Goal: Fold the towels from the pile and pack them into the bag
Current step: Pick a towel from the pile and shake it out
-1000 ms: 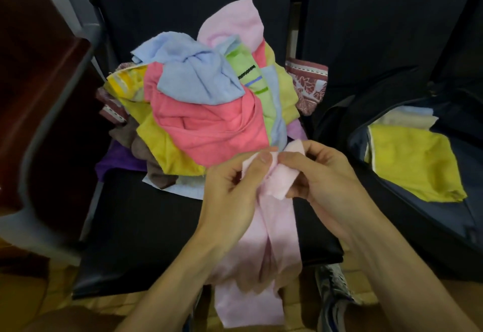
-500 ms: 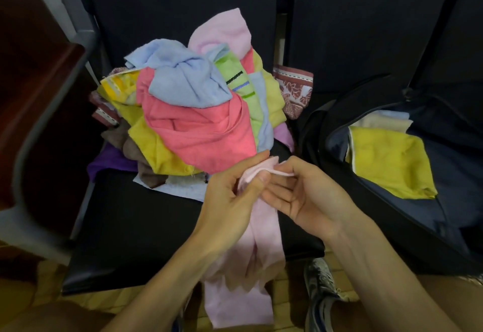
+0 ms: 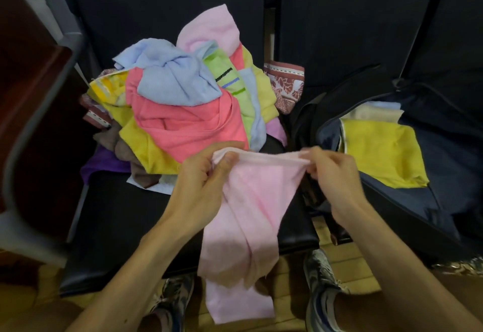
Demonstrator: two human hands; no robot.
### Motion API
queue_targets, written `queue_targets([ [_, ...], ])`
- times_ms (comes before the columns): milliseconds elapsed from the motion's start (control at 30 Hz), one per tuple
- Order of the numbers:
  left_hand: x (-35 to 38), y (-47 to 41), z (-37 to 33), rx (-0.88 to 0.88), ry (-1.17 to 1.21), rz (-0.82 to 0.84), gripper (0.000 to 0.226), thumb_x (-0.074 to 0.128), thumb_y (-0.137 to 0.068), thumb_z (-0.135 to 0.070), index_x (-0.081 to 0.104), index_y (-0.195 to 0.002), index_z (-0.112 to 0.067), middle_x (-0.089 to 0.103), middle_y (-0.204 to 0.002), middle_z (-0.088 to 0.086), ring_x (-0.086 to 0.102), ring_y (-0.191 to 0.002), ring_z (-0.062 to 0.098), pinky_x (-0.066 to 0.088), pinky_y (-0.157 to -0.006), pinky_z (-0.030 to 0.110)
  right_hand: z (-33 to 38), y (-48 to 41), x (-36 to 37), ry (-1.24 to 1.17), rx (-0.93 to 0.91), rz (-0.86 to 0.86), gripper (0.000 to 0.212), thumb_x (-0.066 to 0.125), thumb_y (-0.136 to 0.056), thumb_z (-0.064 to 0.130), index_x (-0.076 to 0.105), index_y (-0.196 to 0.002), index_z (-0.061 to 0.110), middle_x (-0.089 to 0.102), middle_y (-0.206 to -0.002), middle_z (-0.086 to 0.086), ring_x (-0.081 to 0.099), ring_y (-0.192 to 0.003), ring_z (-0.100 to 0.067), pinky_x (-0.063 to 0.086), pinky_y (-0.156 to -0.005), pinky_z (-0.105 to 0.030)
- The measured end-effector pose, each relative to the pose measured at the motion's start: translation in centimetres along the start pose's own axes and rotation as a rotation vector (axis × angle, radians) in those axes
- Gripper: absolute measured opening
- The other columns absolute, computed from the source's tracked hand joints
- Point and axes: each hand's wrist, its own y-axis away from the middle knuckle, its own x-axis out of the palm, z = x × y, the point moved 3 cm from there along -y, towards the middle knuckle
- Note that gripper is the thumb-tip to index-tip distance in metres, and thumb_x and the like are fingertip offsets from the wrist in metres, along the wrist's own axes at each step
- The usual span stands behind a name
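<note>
Pink towel held by its top edge
Pile on the bench, open bag to its right; towel's long axis hangs floorward, top edge taut across; left hand and right hand each pinch a corner; right grip nearer the bag.

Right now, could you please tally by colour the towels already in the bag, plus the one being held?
Yellow towel, in the bag: 1
Beige towel, in the bag: 1
Light blue towel, in the bag: 1
Pale pink towel, pinched by the left hand and right hand: 1
Total: 4
</note>
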Motion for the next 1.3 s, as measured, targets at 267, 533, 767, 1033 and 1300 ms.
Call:
queue_targets([
  [267, -1.0, -0.5, 0.0, -0.083, -0.073, -0.226, 0.025, 0.041, -0.106, -0.024, 0.059, -0.089, -0.02, 0.059, -0.082, -0.01, 0.052, -0.073, -0.004, 0.043, -0.066, 0.015, 6.1, 3.2, 0.1, -0.207, -0.364, 0.081, 0.042, 0.069, -0.088, 0.036, 0.06, -0.067, 0.001, 0.046, -0.069, -0.028, 0.044, -0.065, -0.022, 0.037, -0.062, -0.035],
  [533, -2.9, -0.4, -3.9, 0.048, 0.141, -0.235, 0.028, 0.037, -0.108, -0.022, 0.057, -0.091, -0.015, 0.057, -0.088, 0.003, 0.054, -0.081, 0.007, 0.045, -0.071, 0.021, 2.8, 4.6, 2.0, 0.026, -0.178, 0.667, 0.058, 0.091, -0.062, 0.012, 0.066, -0.111, 0.028, 0.071, -0.102, 0.005, 0.068, -0.088, -0.006, 0.053, -0.072, -0.019],
  [767, -4.2, 0.4, -3.1, 0.014, 0.162, -0.223, 0.03, 0.037, -0.108, -0.018, 0.059, -0.087, -0.015, 0.059, -0.079, -0.009, 0.056, -0.075, -0.002, 0.047, -0.071, 0.017, 2.7, 5.1, 1.0, 0.107, -0.394, 0.452, 0.029, 0.055, -0.098, 0.005, 0.071, -0.076, 0.015, 0.063, -0.072, 0.005, 0.053, -0.071, -0.004, 0.044, -0.071, -0.025],
  [1033, -5.1, 0.7, -2.6, -0.176, 0.447, -0.27, 0.03, 0.038, -0.108, -0.033, 0.066, -0.104, -0.024, 0.072, -0.114, 0.0, 0.068, -0.11, 0.021, 0.057, -0.09, 0.047, 6.9, 8.3, -1.2, -0.238, -0.388, 0.304, 0.032, 0.047, -0.102, 0.023, 0.057, -0.071, 0.025, 0.053, -0.066, 0.01, 0.047, -0.062, -0.004, 0.039, -0.056, -0.018],
  [1300, -4.8, 0.7, -2.3, -0.247, 0.524, -0.374, 0.021, 0.045, -0.106, -0.03, 0.065, -0.105, -0.024, 0.072, -0.106, -0.004, 0.069, -0.103, 0.01, 0.057, -0.089, 0.03, 0.0, 6.9, 1.8, -0.21, 0.077, 0.447, 0.056, 0.055, -0.094, 0.051, 0.063, -0.119, 0.002, 0.066, -0.113, -0.024, 0.065, -0.104, -0.036, 0.045, -0.098, -0.052],
])
